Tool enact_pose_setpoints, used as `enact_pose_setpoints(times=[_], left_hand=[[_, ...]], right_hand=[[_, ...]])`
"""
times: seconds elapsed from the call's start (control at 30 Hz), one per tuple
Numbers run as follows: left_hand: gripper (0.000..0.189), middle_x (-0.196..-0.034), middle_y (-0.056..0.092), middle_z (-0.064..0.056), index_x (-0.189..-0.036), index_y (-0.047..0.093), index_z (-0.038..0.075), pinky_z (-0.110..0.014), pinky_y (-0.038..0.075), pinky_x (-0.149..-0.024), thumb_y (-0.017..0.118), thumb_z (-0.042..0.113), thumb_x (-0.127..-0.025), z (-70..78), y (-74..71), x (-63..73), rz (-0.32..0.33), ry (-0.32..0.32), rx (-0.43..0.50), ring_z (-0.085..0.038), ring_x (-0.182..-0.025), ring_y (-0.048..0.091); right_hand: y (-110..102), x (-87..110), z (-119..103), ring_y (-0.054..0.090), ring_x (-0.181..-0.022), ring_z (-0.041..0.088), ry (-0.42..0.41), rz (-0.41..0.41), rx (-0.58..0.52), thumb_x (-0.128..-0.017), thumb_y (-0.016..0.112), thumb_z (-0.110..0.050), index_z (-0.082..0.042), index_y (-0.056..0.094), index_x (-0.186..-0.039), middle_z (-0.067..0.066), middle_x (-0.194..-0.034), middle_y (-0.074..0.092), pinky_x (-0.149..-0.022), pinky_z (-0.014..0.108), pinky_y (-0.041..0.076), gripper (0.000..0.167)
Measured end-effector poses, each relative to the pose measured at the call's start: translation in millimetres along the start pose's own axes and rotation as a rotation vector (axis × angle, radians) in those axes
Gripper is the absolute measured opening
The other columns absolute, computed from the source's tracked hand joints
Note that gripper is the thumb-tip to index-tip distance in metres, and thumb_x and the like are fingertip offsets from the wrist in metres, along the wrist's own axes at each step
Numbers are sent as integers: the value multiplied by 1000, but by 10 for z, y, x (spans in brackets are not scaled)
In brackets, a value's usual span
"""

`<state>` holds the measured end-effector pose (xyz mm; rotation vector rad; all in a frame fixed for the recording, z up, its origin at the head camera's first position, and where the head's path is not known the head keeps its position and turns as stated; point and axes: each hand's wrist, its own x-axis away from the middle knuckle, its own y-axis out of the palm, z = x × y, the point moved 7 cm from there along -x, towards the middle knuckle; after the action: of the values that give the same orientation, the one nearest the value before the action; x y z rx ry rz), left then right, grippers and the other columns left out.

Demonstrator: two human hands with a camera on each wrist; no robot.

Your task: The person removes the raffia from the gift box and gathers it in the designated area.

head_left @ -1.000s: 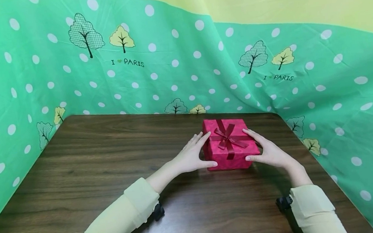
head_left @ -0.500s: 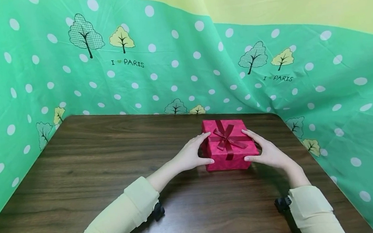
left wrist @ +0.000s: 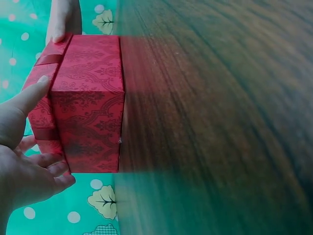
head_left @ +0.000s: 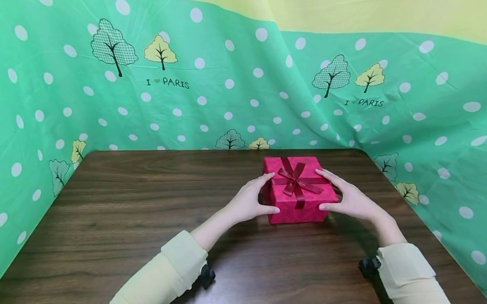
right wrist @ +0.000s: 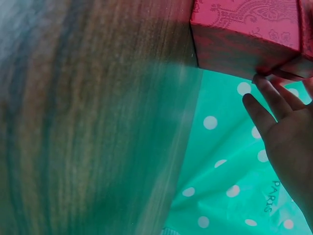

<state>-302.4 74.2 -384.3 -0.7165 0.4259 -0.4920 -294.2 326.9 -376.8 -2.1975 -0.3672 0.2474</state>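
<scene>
A deep pink gift box (head_left: 284, 196) with a dark patterned surface sits on the table towards the back right. Its lid carries a dark red ribbon tied in a bow (head_left: 294, 180). My left hand (head_left: 248, 203) grips the box's left side, the thumb at the front and the fingers round towards the back. On the right side my right hand (head_left: 355, 201) holds it in the same way. In the left wrist view, the left thumb (left wrist: 34, 95) lies on the lid's edge, above the box body (left wrist: 90, 105). Some right fingertips are hidden behind the lid in the right wrist view.
The dark wooden table (head_left: 143, 205) has rounded back corners. Green polka-dot cloth (head_left: 218, 71) printed with trees hangs close behind it and at both sides. Small black devices (head_left: 207, 276) sit at both wrists.
Over the second, both hands and the gift box have shifted very slightly left. My left fingers have drawn closer against the box. Between half a second ago and now, almost nothing differs.
</scene>
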Motion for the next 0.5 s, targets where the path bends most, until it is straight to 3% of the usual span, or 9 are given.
enact_pose_setpoints(times=[0.5], left_hand=[[89,-149,38,-3,-148,30,21,-45,34,-108,78,40,-75,55,-64,-12,1,-1,-3,-24,-135,36]], right_hand=[[-61,3,-41,31,-134,39,-15,7,53,-76,77,-38,-36,20,-150,13,-155,22,-96,61,39,94]])
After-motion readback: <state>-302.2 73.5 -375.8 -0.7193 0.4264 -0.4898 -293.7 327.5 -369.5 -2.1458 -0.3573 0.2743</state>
